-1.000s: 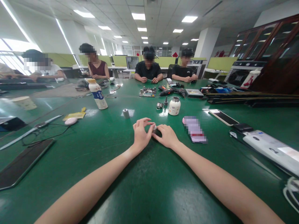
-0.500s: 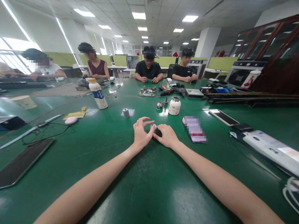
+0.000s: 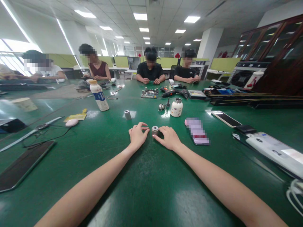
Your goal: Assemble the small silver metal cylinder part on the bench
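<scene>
Two metal cylinders stood upright on the green table (image 3: 151, 189) in the head view. The nearer cylinder (image 3: 155, 130) was in front of you, between your hands; your right hand (image 3: 169, 137) was partly curled, thumb against its near side and fingers around its right. Your left hand (image 3: 137, 136) was just beside it and apart, thumb and fingertips nearly together; you couldn't tell from here whether they pinched anything small. The farther cylinder (image 3: 127, 115) stood beyond your left hand, untouched.

The likeliest trouble was tipping: an uneven push from your right thumb, or a left-hand bump near the top, could have toppled the nearer cylinder and set it rolling across the smooth-looking surface.
</scene>
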`<state>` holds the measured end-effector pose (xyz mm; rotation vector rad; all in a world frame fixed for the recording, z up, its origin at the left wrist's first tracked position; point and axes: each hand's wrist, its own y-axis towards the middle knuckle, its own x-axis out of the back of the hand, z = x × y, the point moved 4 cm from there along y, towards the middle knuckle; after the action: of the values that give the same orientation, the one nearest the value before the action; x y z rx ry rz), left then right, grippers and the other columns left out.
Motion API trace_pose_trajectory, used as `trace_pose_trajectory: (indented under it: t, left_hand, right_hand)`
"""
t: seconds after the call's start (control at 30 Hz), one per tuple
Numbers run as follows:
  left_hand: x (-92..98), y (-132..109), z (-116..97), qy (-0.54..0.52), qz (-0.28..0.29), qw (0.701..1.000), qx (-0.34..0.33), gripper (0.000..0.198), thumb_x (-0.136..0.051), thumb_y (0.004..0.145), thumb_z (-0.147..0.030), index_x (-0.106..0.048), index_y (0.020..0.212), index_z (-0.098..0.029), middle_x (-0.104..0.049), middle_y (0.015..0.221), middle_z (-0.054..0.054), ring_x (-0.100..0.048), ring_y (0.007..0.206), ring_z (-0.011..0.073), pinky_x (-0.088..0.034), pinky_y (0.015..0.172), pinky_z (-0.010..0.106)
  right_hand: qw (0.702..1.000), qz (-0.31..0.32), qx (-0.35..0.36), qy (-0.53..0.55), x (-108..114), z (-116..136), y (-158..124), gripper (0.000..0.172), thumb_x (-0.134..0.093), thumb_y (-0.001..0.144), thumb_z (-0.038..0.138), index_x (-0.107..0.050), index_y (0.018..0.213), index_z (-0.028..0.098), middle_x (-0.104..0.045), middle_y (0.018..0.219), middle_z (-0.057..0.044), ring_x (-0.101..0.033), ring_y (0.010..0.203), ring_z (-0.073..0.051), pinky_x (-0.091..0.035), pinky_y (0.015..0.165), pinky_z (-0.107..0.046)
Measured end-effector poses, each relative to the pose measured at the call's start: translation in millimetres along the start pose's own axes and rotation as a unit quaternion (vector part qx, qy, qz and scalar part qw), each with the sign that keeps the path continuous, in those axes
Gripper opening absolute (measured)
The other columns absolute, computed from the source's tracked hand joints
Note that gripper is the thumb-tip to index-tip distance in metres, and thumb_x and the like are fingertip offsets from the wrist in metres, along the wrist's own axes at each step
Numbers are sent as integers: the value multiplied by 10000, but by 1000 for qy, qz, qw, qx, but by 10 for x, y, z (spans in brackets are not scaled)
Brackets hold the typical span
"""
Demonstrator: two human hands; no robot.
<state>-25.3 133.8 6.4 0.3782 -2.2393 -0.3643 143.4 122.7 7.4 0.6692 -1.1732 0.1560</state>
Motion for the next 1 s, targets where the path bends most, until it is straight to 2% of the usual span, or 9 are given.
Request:
trace_pose_trajectory:
  t: [0.07, 0.17, 0.23, 0.33, 0.4, 0.53, 0.7, 0.87, 1.0]
  left_hand:
    - [-20, -13, 0, 15, 16, 1000, -7, 186, -670, 835, -217, -590, 995, -266, -790, 950, 21, -596, 1154, 285, -343, 993, 473]
    - [-2, -21, -34, 1, 1, 1000, -16, 208, -680, 830, -202, -587, 1002, -272, -791, 932, 17, -616, 1131, 285, -344, 982, 468]
    - [58, -21, -90, -25, -56, 997, -39, 178, -678, 844, -230, -590, 995, -264, -788, 921, 19, -652, 1072, 273, -349, 977, 456]
    - [181, -72, -220, -59, -184, 975, -109, 132, -657, 879, -291, -599, 984, -238, -772, 976, 38, -683, 993, 240, -348, 981, 429]
    - [203, -129, -311, -64, -214, 962, -155, 135, -667, 877, -303, -604, 970, -231, -765, 963, 36, -684, 965, 228, -351, 971, 415]
    - [131, -207, -416, -63, -159, 964, -205, 150, -700, 847, -247, -603, 961, -236, -761, 889, 7, -670, 952, 224, -362, 935, 405]
    - [115, -187, -375, -73, -147, 970, -179, 130, -686, 844, -223, -598, 940, -224, -754, 953, 31, -661, 995, 234, -375, 938, 414]
    - [86, -155, -354, -122, -108, 971, -174, 180, -664, 860, -237, -561, 1007, -233, -765, 932, 18, -684, 1003, 227, -395, 962, 420]
    - [70, -146, -363, -144, -92, 970, -171, 184, -682, 838, -231, -559, 974, -239, -767, 903, 10, -698, 968, 228, -418, 960, 436]
  right_hand:
    - [1000, -1, 0, -1, 3, 3, -1, 376, -547, 956, 496, -653, 1069, 152, -696, 1061, -100, -611, 991, -249, -431, 847, -358]
    - [1000, -2, 0, -2, 7, 10, -3, 368, -552, 955, 492, -655, 1065, 156, -696, 1047, -99, -611, 976, -247, -429, 839, -359]
    - [1000, -2, -1, -1, 10, 13, -3, 359, -557, 953, 489, -656, 1058, 160, -696, 1044, -99, -610, 974, -243, -426, 840, -357]
    - [1000, -2, -4, 1, 10, 12, 0, 354, -565, 950, 489, -655, 1060, 165, -695, 1056, -97, -611, 977, -241, -421, 838, -354]
    - [1000, 1, -5, 0, 7, 9, 3, 351, -570, 948, 489, -653, 1058, 166, -695, 1054, -98, -612, 972, -239, -418, 834, -352]
    - [1000, 6, -2, -1, -3, 3, 7, 344, -568, 950, 483, -655, 1036, 162, -693, 1044, -99, -613, 971, -239, -417, 832, -352]
    - [1000, 4, -1, 0, -7, -1, 4, 345, -567, 952, 476, -654, 1055, 159, -690, 1050, -104, -613, 969, -234, -423, 832, -355]
    - [1000, 1, 0, 2, -11, -1, 1, 341, -562, 957, 457, -652, 1079, 152, -693, 1066, -103, -617, 977, -239, -428, 842, -363]
    - [1000, 0, 2, 3, -19, -5, 0, 357, -559, 955, 473, -652, 1085, 153, -692, 1065, -106, -615, 978, -238, -429, 839, -361]
